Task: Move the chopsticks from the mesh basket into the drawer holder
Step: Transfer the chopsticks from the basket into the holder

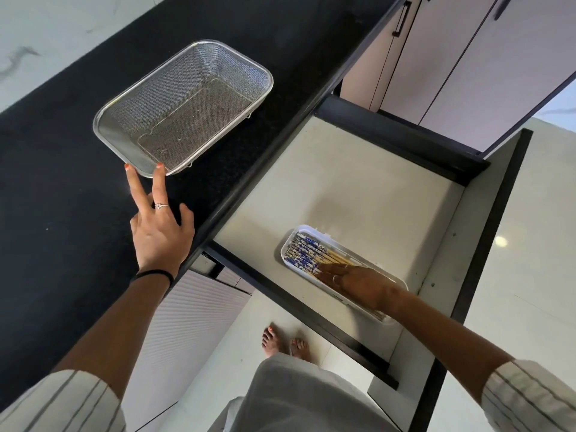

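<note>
Chopsticks, uncountable, fill one holder under flat right fingers; left fingers straight, touching one basket.

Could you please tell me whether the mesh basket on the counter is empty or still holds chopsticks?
Empty: the mesh basket shows only bare mesh, and the chopsticks lie in the white holder.

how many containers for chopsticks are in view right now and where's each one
2. The mesh basket sits on the black counter, with no chopsticks showing in it. The white holder lies in the open drawer, holding the chopsticks.
</note>
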The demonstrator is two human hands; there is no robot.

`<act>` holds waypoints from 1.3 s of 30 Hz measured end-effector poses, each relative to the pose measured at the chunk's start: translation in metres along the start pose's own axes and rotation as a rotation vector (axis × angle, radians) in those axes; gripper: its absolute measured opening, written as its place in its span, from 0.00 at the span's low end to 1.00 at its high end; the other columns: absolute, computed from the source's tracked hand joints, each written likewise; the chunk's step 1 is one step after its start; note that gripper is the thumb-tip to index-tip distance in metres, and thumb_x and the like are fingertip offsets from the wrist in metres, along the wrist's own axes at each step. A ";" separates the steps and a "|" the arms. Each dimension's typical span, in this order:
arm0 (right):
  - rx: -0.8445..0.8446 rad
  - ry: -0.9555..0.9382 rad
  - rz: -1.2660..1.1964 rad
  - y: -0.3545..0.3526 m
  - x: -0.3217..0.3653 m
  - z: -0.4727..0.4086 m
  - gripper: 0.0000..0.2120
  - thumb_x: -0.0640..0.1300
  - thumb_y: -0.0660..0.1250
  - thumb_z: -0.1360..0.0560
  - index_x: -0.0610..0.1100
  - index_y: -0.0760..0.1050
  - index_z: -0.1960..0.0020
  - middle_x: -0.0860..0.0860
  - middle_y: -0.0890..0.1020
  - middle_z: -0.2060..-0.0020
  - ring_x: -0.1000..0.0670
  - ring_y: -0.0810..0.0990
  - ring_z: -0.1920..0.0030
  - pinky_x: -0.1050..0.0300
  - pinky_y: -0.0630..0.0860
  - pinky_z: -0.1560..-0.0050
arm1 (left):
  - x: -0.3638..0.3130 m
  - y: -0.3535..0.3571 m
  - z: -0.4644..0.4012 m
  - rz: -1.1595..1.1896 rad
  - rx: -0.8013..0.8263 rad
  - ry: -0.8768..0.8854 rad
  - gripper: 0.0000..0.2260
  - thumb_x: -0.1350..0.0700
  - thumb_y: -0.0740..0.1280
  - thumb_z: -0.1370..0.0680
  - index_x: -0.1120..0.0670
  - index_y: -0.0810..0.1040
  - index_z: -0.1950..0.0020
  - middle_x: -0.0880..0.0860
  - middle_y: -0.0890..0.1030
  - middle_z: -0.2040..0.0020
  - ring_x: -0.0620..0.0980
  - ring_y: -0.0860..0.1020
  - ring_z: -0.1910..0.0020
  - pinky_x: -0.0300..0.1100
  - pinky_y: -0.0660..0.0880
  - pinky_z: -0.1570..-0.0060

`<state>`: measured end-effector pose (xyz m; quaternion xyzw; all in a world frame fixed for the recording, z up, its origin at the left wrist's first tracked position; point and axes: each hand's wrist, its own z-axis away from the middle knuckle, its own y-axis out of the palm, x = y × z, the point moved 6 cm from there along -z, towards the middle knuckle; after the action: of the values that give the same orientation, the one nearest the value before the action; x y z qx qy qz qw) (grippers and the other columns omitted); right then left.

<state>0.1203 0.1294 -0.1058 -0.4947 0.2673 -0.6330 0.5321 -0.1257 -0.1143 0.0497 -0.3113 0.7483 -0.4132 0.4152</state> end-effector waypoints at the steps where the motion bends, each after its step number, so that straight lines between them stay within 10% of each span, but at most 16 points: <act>1: 0.014 -0.029 0.024 -0.002 0.004 -0.009 0.24 0.40 0.52 0.18 0.54 0.54 0.24 0.56 0.54 0.23 0.52 0.61 0.26 0.54 0.62 0.26 | 0.000 0.000 0.000 -0.001 0.001 0.000 0.32 0.56 0.63 0.21 0.47 0.53 0.21 0.59 0.46 0.19 0.66 0.77 0.48 0.61 0.73 0.46; 15: 0.121 -0.265 0.349 -0.004 0.015 -0.049 0.27 0.40 0.57 0.23 0.41 0.57 0.25 0.47 0.53 0.23 0.44 0.52 0.23 0.46 0.52 0.24 | 0.002 0.003 -0.001 -0.046 -0.008 0.004 0.33 0.55 0.63 0.21 0.46 0.51 0.20 0.59 0.46 0.19 0.64 0.77 0.49 0.60 0.74 0.49; 20: -0.056 -0.346 0.381 -0.018 0.023 -0.036 0.29 0.40 0.73 0.34 0.43 0.74 0.34 0.47 0.72 0.31 0.45 0.72 0.32 0.46 0.72 0.34 | 0.001 0.002 -0.001 -0.055 -0.006 0.006 0.32 0.56 0.63 0.21 0.48 0.53 0.20 0.60 0.47 0.19 0.64 0.78 0.50 0.59 0.75 0.50; 28: -0.113 -0.327 0.376 -0.018 0.021 -0.032 0.33 0.46 0.78 0.39 0.48 0.75 0.35 0.51 0.77 0.35 0.47 0.76 0.35 0.44 0.73 0.38 | 0.000 0.001 -0.001 -0.062 -0.002 -0.004 0.32 0.55 0.63 0.21 0.48 0.52 0.20 0.60 0.47 0.19 0.63 0.78 0.52 0.59 0.74 0.49; 39: -0.032 -0.037 0.188 -0.003 -0.002 -0.036 0.30 0.45 0.59 0.22 0.42 0.53 0.24 0.44 0.54 0.23 0.46 0.48 0.22 0.49 0.53 0.23 | 0.001 0.000 -0.004 -0.041 -0.014 -0.002 0.33 0.55 0.63 0.22 0.46 0.51 0.20 0.60 0.47 0.19 0.52 0.67 0.61 0.59 0.75 0.51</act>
<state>0.0858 0.1251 -0.1173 -0.4877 0.3126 -0.5666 0.5860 -0.1295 -0.1139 0.0504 -0.3300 0.7441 -0.4163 0.4051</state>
